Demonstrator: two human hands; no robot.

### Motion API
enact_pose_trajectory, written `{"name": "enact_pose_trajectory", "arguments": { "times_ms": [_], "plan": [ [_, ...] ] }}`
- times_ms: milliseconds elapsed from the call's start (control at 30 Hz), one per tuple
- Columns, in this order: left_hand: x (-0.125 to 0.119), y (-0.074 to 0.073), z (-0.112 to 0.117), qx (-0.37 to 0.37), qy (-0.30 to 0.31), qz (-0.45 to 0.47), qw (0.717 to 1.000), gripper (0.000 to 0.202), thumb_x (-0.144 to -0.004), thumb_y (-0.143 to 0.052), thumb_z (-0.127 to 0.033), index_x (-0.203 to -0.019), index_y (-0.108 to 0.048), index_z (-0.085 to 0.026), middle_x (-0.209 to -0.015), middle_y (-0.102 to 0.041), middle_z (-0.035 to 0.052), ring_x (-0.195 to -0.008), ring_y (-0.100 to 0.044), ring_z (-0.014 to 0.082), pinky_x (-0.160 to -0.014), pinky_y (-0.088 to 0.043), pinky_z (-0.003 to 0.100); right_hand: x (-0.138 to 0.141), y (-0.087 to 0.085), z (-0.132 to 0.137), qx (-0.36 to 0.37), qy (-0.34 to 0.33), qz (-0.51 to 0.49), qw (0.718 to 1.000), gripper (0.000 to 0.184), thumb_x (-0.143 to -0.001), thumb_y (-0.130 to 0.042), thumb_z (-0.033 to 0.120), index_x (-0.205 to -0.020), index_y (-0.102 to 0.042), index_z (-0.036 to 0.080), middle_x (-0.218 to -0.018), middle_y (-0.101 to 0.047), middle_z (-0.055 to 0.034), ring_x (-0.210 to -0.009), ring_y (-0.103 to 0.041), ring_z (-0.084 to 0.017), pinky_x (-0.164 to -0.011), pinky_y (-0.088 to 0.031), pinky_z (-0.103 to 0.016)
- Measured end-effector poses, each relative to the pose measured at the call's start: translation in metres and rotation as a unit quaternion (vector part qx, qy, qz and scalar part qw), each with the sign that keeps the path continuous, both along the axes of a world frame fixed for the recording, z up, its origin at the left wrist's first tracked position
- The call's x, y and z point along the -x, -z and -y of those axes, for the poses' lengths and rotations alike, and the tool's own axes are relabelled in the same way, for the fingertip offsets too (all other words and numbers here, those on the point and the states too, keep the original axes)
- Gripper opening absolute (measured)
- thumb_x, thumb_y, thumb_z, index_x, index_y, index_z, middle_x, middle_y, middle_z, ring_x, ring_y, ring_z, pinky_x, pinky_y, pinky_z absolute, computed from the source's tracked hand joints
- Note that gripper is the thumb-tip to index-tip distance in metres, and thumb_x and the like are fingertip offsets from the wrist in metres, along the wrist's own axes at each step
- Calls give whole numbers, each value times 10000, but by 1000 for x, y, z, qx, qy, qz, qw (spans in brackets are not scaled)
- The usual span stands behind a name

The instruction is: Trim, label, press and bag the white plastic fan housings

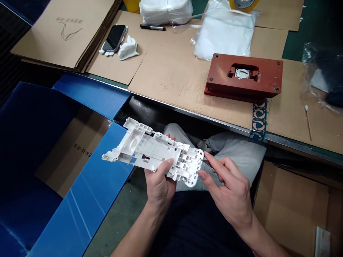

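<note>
A white molded plastic frame (158, 148), full of slots and clips, is held over my lap. My left hand (160, 182) grips its lower edge, thumb on top and fingertips showing past the far side. At the frame's rounded right end, my right hand (227, 185) pinches a small dark pointed blade (207, 163); most of the blade is hidden by the fingers. The blade's tip is at the rounded rim; whether it touches cannot be made out. My right thumb and index fingertip lie close to that rim.
A red-brown fixture block (245, 76) stands on the cardboard-covered table (171, 84), with a blue patterned strip (259, 119) hanging off the edge below it. A phone (115, 38), marker (152, 27), bagged white sheets (225, 34) and cotton swab (308, 123) lie about. Left is a blue box (88, 192).
</note>
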State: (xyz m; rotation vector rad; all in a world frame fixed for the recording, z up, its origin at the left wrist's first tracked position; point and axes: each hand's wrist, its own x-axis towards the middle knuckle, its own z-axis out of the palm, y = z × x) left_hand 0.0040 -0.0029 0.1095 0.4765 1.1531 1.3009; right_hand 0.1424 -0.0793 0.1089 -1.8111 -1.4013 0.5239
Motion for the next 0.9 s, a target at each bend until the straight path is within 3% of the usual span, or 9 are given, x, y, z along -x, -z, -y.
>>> {"name": "enact_pose_trajectory", "arguments": {
  "times_ms": [333,533,733,900],
  "plan": [
    [1,1,2,-3,4,-17,1000,720,-769,-740,-123,-1423,-532,-343,-1359,-662,66,-1357,-517,359,-1081,-497,517,-1,1,2,1,1,-13,1000,424,-915,-693,330,-1307,-667,170,-811,-567,-22,-631,-532,-105,-562,-437,-252],
    [1,3,2,-3,8,-15,1000,719,-779,-739,-142,-1427,-520,-364,-1415,-622,51,-1364,-509,360,-1083,-498,508,1,2,1,-3,-15,-17,1000,302,-928,-677,281,-1197,-730,153,-783,-565,-22,-606,-513,-94,-540,-417,-247],
    [-1,-1,1,15,1,-24,1000,746,-746,-767,-177,-1425,-522,-364,-1402,-631,61,-1353,-519,371,-1074,-501,519,-1,3,-4,1,5,-38,999,450,-914,-691,365,-1318,-660,171,-852,-598,-40,-682,-562,-126,-622,-481,-271],
    [-3,-1,3,15,-3,-11,1000,755,-760,-755,-157,-1438,-507,-376,-1432,-606,55,-1360,-511,369,-1072,-507,516,-1,4,-2,1,11,-51,999,410,-917,-688,357,-1297,-676,202,-834,-603,-32,-670,-561,-123,-618,-485,-266]
  ]
}}
